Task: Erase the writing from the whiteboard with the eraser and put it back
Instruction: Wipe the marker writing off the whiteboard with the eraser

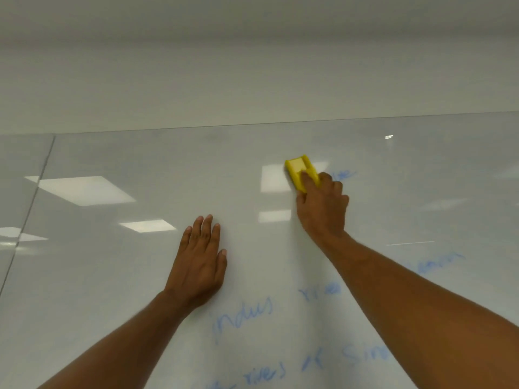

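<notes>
A glossy whiteboard [140,276] fills the view. Faint blue writing [244,313] runs across its lower middle and right, with one more scrap of blue writing just right of my right hand. My right hand [323,209] grips a yellow eraser [300,171] and presses it flat on the board near the top of the written area. My left hand [199,259] lies flat on the board, fingers together, holding nothing, to the left of the writing. My right forearm covers part of the words.
A vertical seam [31,203] splits the board at the left. The board's top edge [252,125] meets a plain white wall above. Ceiling lights reflect as bright patches [84,189] on the surface.
</notes>
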Demonstrator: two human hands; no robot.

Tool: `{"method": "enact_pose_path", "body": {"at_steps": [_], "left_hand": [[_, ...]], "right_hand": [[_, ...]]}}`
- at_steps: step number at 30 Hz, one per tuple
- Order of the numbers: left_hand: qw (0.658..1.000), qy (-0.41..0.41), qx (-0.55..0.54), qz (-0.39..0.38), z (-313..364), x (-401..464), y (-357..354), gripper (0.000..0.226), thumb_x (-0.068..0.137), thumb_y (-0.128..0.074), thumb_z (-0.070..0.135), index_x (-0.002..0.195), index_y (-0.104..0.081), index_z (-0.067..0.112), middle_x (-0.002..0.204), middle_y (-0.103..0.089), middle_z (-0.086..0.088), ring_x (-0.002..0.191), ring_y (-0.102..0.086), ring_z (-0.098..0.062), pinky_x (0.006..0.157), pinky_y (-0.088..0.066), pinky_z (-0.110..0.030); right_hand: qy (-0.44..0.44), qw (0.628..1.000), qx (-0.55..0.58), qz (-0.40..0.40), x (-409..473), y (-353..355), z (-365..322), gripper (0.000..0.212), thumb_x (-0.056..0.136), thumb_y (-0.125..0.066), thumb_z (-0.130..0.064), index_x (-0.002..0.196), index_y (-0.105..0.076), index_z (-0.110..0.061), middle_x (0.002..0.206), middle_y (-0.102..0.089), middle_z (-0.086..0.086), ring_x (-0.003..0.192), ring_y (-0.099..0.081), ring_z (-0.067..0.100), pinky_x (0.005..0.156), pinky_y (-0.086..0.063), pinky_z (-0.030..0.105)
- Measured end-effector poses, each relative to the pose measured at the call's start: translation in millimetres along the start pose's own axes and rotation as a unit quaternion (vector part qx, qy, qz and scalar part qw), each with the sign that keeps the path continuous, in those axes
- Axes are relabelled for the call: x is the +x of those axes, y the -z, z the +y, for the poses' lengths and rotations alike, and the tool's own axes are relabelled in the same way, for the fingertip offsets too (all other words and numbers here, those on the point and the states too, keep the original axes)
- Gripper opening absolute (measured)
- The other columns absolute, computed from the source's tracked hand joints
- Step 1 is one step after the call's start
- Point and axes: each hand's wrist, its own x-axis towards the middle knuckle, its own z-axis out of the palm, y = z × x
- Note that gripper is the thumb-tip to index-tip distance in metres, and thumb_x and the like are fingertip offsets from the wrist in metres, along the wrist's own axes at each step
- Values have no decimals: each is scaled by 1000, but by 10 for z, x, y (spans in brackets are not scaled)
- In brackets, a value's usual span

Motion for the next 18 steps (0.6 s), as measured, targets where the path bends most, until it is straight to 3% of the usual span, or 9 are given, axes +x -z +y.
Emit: {"method": "enact_pose_path", "body": {"at_steps": [2, 5, 7, 9, 11, 13, 15, 18], "left_hand": [[1000, -1, 0, -5, 89, 53, -20, 65, 99, -20, 38, 152, -31, 0, 161, -24, -19, 152, -16, -33, 124, -13, -46], [1000, 3, -6, -8, 237, 141, -43, 66, 99, -22, 38, 151, -32, 0, 161, -26, -20, 151, -18, -33, 123, -16, -49], [1000, 1, -5, -13, 340, 196, -69, 66, 98, -22, 38, 151, -33, 0, 160, -27, -20, 151, -19, -34, 123, -17, -50], [1000, 3, -1, -18, 439, 253, -104, 67, 98, -20, 39, 152, -30, 1, 161, -24, -19, 152, -16, -33, 124, -15, -50], [1000, 9, -4, -18, 539, 309, -139, 68, 98, -17, 41, 153, -27, 2, 163, -20, -18, 153, -12, -32, 124, -11, -49], [1000, 11, -10, -20, 649, 365, -170, 69, 98, -15, 42, 154, -24, 3, 164, -17, -17, 154, -8, -30, 125, -9, -48], [1000, 8, -13, -23, 756, 406, -194, 69, 98, -13, 43, 155, -22, 4, 165, -14, -16, 154, -5, -28, 125, -7, -48], [1000, 7, -13, -25, 912, 448, -215, 70, 97, -15, 43, 154, -26, 3, 164, -17, -17, 154, -9, -30, 125, -8, -49]], "right_hand": [[-1, 1000, 23, 6, -67, -1, 24, 49, 94, -53, -30, 143, -45, -27, 140, -46, 17, 111, -48, 40, 83, -43, 48], [231, 972, 33, -7, -244, -9, 221, 48, 92, -60, -30, 139, -52, -27, 139, -52, 18, 107, -54, 40, 77, -46, 44], [290, 956, 25, -16, -191, 42, 473, 49, 90, -64, -30, 138, -54, -28, 139, -53, 17, 107, -56, 39, 76, -47, 44], [181, 983, 5, -8, -65, 65, 699, 51, 92, -58, -29, 142, -48, -30, 141, -49, 16, 110, -51, 40, 81, -46, 46], [-5, 1000, 9, 13, 43, 97, 848, 49, 95, -54, -29, 143, -43, -29, 139, -46, 15, 111, -47, 40, 84, -45, 49], [-76, 997, 6, 18, 40, 137, 887, 48, 96, -53, -29, 143, -43, -27, 137, -46, 15, 111, -46, 39, 83, -44, 49], [34, 999, 13, 11, -58, 142, 881, 49, 95, -54, -28, 143, -45, -26, 139, -47, 17, 110, -48, 41, 82, -45, 48], [273, 961, 22, -25, -91, 148, 1070, 48, 92, -61, -30, 140, -53, -29, 141, -52, 17, 111, -53, 41, 81, -47, 46]]}}
